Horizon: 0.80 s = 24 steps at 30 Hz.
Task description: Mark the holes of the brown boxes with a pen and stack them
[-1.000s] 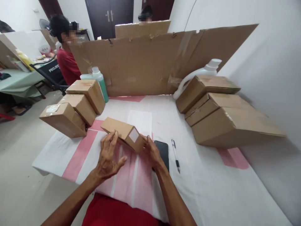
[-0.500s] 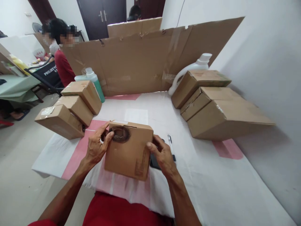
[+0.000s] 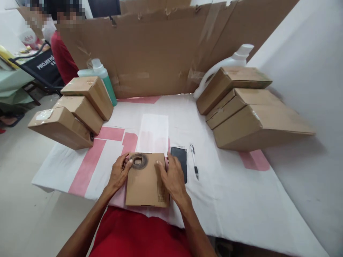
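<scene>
Close to the table's near edge, a small cardboard box (image 3: 144, 184) lies flat. A dark, scorched-looking ring (image 3: 139, 161) surrounds a mark or hole near its upper left corner, and faint print runs down its right side. My left hand (image 3: 120, 174) holds the upper left edge, thumb on top beside the ring. From the right, my right hand (image 3: 172, 175) grips the opposite edge, thumb on the top face and fingers along the side. Just beyond that hand are a black phone (image 3: 182, 160) and a pen (image 3: 194, 162).
Several cardboard boxes stand at the left (image 3: 80, 110) and right (image 3: 238, 117) of the cloth-covered table (image 3: 227, 200). A green-liquid bottle (image 3: 108, 85) and a white jug (image 3: 227, 64) stand behind them. A cardboard partition (image 3: 155, 53) closes the back; a person in red (image 3: 63, 57) sits beyond it.
Both hands have brought the box down and nearer to me, turning it from tilted to flat and square. More of the phone and the white sheet shows. The view has tipped downward.
</scene>
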### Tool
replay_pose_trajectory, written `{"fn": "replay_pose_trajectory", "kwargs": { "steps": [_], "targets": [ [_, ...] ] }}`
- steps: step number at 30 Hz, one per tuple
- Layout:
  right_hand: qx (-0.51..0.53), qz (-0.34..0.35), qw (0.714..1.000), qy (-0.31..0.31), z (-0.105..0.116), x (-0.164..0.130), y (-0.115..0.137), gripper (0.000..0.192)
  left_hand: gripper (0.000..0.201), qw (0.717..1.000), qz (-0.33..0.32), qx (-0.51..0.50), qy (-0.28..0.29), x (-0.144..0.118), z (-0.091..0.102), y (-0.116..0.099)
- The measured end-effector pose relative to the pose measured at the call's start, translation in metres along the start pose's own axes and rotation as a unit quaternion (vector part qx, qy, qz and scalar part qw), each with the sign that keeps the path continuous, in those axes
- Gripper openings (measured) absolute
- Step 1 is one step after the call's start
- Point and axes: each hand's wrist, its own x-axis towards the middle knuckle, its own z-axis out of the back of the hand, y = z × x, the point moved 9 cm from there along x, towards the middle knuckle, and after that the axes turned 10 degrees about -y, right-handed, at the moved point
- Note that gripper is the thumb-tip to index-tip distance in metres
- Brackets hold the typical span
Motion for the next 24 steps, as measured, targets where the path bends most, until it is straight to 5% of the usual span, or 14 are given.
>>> {"fn": "replay_pose_trajectory", "kwargs": {
  "steps": [3, 7, 17, 24],
  "targets": [
    [-0.021, 0.045, 0.999, -0.019, -0.013, 0.009, 0.033, 0.063, 0.056, 0.999, -0.028, -0.019, -0.022, 0.003, -0.003, -0.005],
    [-0.100, 0.091, 0.990, 0.048, -0.040, 0.011, 0.057, 0.035, 0.055, 0.998, -0.029, -0.056, -0.009, 0.005, -0.015, -0.007],
    [-0.151, 0.062, 0.986, 0.030, -0.007, -0.009, 0.022, 0.023, 0.045, 0.998, -0.052, -0.038, 0.020, -0.024, -0.053, -0.031],
    [-0.074, 0.043, 0.996, 0.001, 0.007, -0.009, 0.010, 0.032, 0.045, 0.996, -0.081, -0.021, 0.010, -0.027, -0.057, -0.040]
  ]
}}
